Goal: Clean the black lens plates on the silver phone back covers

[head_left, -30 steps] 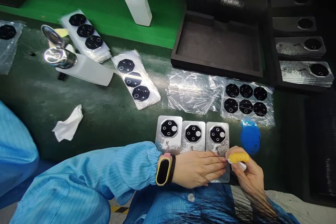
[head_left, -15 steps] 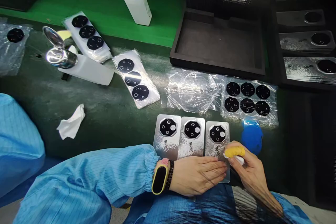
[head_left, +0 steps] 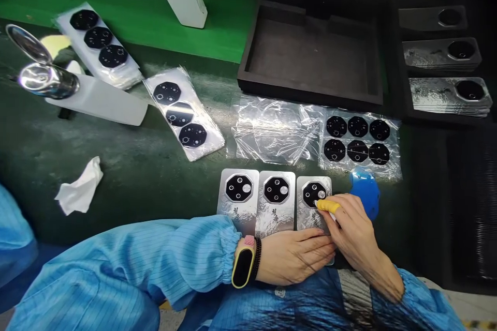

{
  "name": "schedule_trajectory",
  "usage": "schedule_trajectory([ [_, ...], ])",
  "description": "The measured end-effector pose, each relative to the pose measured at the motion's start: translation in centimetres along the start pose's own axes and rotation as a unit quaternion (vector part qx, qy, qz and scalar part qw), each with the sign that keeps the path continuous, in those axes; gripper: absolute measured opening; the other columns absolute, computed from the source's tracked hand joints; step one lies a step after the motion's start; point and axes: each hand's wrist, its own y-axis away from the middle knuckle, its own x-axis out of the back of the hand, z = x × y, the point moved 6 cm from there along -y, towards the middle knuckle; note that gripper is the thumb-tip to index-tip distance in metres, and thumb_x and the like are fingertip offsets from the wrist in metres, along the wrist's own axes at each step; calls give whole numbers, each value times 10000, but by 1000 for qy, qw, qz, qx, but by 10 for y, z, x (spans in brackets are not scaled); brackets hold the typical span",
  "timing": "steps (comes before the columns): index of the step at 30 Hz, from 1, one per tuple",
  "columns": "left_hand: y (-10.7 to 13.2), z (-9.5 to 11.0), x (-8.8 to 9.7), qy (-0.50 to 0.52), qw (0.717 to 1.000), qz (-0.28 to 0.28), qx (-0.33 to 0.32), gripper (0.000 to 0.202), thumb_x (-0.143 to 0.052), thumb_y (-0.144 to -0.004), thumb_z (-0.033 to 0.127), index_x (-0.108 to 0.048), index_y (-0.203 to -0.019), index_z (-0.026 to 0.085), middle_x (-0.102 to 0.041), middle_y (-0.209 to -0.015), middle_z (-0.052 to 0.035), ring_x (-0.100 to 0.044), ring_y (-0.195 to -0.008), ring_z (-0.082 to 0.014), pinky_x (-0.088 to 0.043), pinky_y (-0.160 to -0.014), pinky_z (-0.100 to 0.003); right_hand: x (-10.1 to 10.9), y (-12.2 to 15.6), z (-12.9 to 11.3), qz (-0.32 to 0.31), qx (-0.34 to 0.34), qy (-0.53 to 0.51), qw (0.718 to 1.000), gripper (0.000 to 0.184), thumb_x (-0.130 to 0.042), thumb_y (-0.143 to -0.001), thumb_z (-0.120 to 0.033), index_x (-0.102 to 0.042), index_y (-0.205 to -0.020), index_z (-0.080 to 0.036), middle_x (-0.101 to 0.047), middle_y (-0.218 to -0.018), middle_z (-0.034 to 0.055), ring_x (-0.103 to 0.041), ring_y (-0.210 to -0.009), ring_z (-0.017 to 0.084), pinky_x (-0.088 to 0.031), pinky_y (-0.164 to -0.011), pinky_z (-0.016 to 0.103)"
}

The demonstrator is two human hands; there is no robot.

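Note:
Three silvery phone back panels lie in a row before me: a left panel [head_left: 229,212], a middle panel [head_left: 266,216] and a right panel [head_left: 303,217]. Each carries a black octagonal camera plate with round rings. My left hand [head_left: 295,256] lies flat, fingers stretched, across the lower parts of the panels, with its fingertips on the right one. My right hand [head_left: 351,227], a yellow finger cot [head_left: 328,206] on one finger, is pinched around a small white wipe [head_left: 333,215], mostly hidden. Its fingertips touch the lower edge of the right panel's camera plate.
A blue pad [head_left: 365,194] lies beyond my right hand. Bagged black octagonal plates [head_left: 357,139], a clear plastic sheet [head_left: 275,134] and a black tray [head_left: 310,90] are behind. White bottles [head_left: 104,95], a crumpled tissue [head_left: 81,186] and stacked panels [head_left: 430,94] flank the area.
My right hand has moved up and left, from the right panel's edge to its camera plate. My left hand stays flat. The view has shifted slightly, carrying most things left.

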Motion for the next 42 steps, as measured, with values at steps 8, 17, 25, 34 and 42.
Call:
schedule_trajectory([
  [8, -1, -1, 1, 16, 1000, -6, 10, 341, -378, -956, 110, -634, -1180, 94, -664, -1234, -59, -590, -1169, -163, -364, -1114, -324, 0, -5, -9, -30, 27, 59, 997, 208, -483, -912, -74, -591, -752, -151, -679, -752, 57, -600, -742, 158, -485, -706, 303],
  [17, -3, 1, -1, 18, 1000, -24, 2, 360, -379, -952, 111, -659, -1175, 73, -667, -1223, -90, -602, -1157, -194, -429, -1095, -323, 2, 0, -16, -65, 72, 87, 991, 355, -378, -941, -42, -622, -700, -135, -704, -774, 78, -606, -764, 158, -464, -841, 351],
  [25, -2, 1, -3, 9, 1000, -24, -4, 353, -388, -951, 108, -633, -1199, 55, -661, -1234, -99, -596, -1180, -195, -438, -1097, -322, -1, 2, -13, -62, 80, 98, 990, 362, -351, -964, -72, -641, -755, -135, -719, -798, 59, -603, -801, 154, -410, -921, 379],
  [34, -2, 0, -3, 1, 999, -39, -11, 377, -335, -966, 95, -608, -1224, 65, -633, -1277, -93, -574, -1218, -184, -436, -1099, -319, 1, 0, -12, -55, 92, 96, 990, 326, -385, -954, -69, -630, -758, -155, -714, -786, 30, -607, -803, 144, -391, -957, 388],
  [42, -2, -2, -1, 0, 999, -31, -8, 377, -326, -970, 98, -618, -1209, 84, -653, -1251, -71, -586, -1204, -182, -437, -1095, -310, 1, -1, -14, -44, 94, 88, 991, 331, -373, -951, -50, -617, -749, -146, -707, -761, 34, -616, -785, 138, -382, -960, 387],
])
